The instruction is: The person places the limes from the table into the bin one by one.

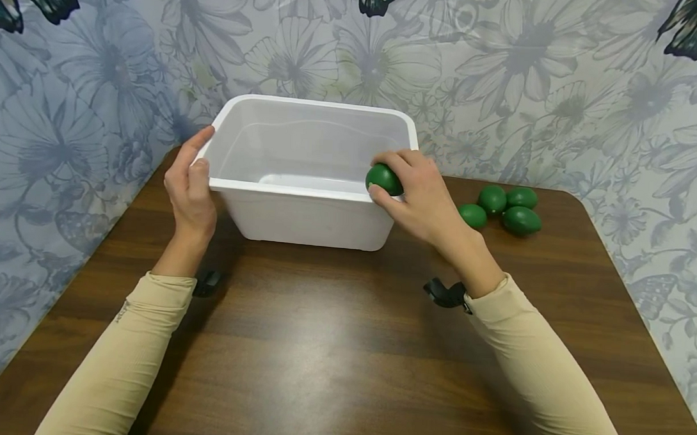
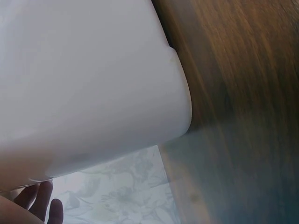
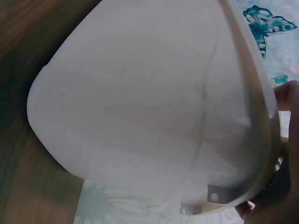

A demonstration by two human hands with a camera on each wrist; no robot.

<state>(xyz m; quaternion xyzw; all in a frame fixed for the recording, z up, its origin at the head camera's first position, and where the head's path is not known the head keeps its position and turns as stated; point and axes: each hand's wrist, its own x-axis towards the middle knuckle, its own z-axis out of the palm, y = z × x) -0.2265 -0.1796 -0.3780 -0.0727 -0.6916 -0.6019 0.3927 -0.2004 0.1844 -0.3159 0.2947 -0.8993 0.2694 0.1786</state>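
A white plastic bin (image 1: 308, 219) stands on the wooden table, its opening facing up. At its left front corner, my left hand (image 1: 192, 189) holds the rim, thumb at the near side and fingers along the left edge. The left wrist view shows some fingertips (image 2: 43, 200) beside the bin wall (image 2: 93, 74). My right hand (image 1: 415, 191) pinches a green lime (image 1: 383, 179) between thumb and fingers, right over the bin's right front corner. Seen from the right wrist, the bin's outer wall (image 3: 135, 102) fills most of the view and hides the lime.
Several more green limes (image 1: 521, 220) lie grouped on the table to the right of the bin, beyond my right wrist. The brown table (image 1: 321, 344) runs back to a flowered wall (image 1: 503, 69) close behind the bin.
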